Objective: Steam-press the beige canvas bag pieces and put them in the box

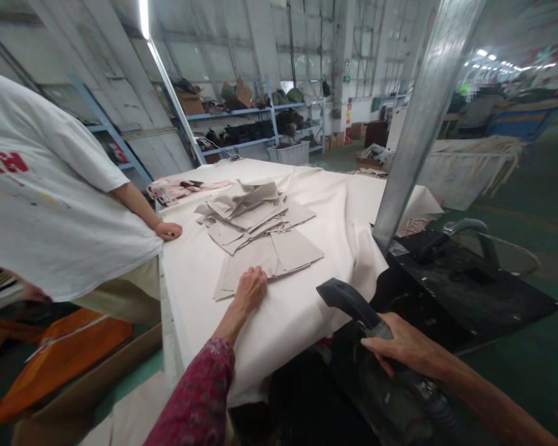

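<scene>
The right hand [402,347] has its fingers closed round a black nozzle [348,300] at the cloth-covered surface's near edge; its long axis slants, tip forward-left toward grey fabric pieces [248,254]. The left hand [250,290] rests curled on the nearest ones; whether it pinches them, I can't tell.
</scene>
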`<state>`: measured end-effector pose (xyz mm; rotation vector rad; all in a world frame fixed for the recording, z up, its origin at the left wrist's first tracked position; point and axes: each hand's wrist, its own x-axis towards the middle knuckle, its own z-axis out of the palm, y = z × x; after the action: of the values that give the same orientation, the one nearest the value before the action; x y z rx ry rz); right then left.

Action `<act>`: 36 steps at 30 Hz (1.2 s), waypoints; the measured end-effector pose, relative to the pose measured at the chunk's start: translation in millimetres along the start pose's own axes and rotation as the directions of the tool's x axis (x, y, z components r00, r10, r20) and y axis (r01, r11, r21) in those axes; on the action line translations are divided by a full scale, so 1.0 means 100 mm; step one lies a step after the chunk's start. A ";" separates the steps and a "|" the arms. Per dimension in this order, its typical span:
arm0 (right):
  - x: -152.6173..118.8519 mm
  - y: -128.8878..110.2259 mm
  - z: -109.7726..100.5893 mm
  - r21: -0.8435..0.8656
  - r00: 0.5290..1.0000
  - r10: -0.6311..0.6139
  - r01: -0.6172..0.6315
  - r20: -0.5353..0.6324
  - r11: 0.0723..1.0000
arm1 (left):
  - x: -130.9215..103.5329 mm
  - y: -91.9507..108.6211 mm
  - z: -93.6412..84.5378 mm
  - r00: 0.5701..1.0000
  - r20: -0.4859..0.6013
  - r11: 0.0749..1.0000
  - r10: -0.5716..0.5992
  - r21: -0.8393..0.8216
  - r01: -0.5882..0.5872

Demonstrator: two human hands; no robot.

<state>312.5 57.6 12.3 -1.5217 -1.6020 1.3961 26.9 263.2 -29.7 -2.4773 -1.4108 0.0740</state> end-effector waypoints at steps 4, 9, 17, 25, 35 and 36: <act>-0.06 0.01 -0.03 0.013 1.000 -0.024 0.024 -0.006 1.000 | -0.34 0.19 -0.14 0.998 0.041 0.998 0.053 0.014 -0.054; -0.13 -0.02 -0.05 -0.016 0.999 -0.039 0.039 0.011 0.999 | -1.01 0.54 -0.29 0.992 0.062 0.991 0.106 -0.087 -0.100; -0.04 -0.19 0.06 -0.074 0.996 -0.004 0.011 0.094 0.997 | -0.91 0.57 -0.12 0.968 -0.251 0.804 -0.008 -0.577 -0.143; 0.33 -0.40 0.18 -0.097 0.989 0.076 -0.064 0.130 0.993 | -0.66 0.63 0.09 0.962 -0.272 0.746 -0.002 -0.641 -0.180; 0.71 -0.40 0.21 -0.084 0.988 0.065 -0.054 0.137 0.995 | -0.64 0.65 0.31 0.958 -0.284 0.841 0.035 -0.509 -0.182; 0.75 -0.40 0.19 -0.082 0.993 0.063 -0.055 0.103 0.995 | -0.64 0.64 0.32 0.959 -0.281 0.850 0.049 -0.493 -0.188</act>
<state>262.6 128.2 21.5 -1.5757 -1.7064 1.4837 41.5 185.2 -84.5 -2.8555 -1.2848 -0.6690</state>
